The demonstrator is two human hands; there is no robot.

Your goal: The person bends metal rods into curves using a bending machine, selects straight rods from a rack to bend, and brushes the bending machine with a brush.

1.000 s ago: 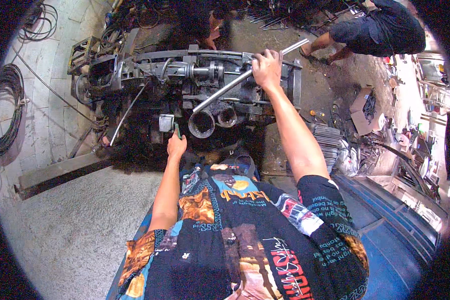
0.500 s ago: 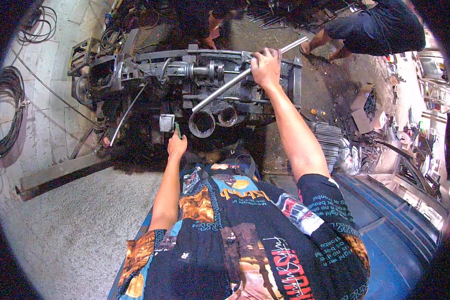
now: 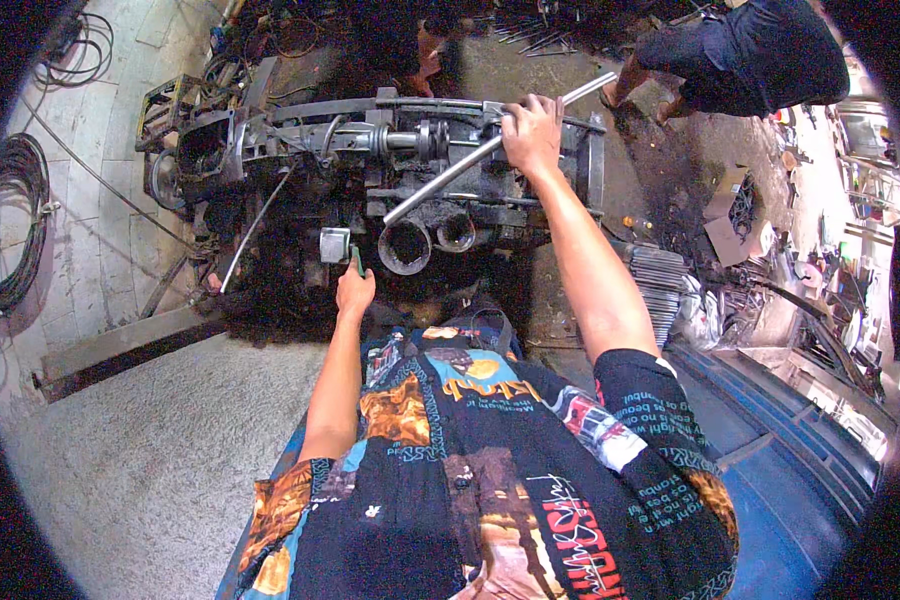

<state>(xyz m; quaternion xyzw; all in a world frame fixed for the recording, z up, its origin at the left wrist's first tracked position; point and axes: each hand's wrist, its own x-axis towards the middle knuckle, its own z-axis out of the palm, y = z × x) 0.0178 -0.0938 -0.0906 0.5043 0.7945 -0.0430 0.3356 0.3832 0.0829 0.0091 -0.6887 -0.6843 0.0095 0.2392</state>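
My right hand (image 3: 532, 137) is closed around a long bare metal rod (image 3: 442, 183), which lies slantwise over a greasy dark machine (image 3: 345, 140). One end of the rod points up and right past the machine, the other down and left toward two round openings. Lower down, my left hand (image 3: 354, 291) is wrapped on a small green handle (image 3: 357, 262); what it belongs to is hard to make out. Just beyond that handle is a shiny box-shaped metal piece (image 3: 335, 245). Shafts and collars run along the machine's top.
A person in dark shorts (image 3: 735, 60) stands at the far right. Coiled black hose (image 3: 15, 220) hangs on the left. An open cardboard box (image 3: 730, 215) and stacked metal strips (image 3: 655, 280) sit to the right. A blue metal panel (image 3: 770, 480) is at lower right.
My hands and the rod stay almost in place. The person at the far right has shifted slightly to the left.
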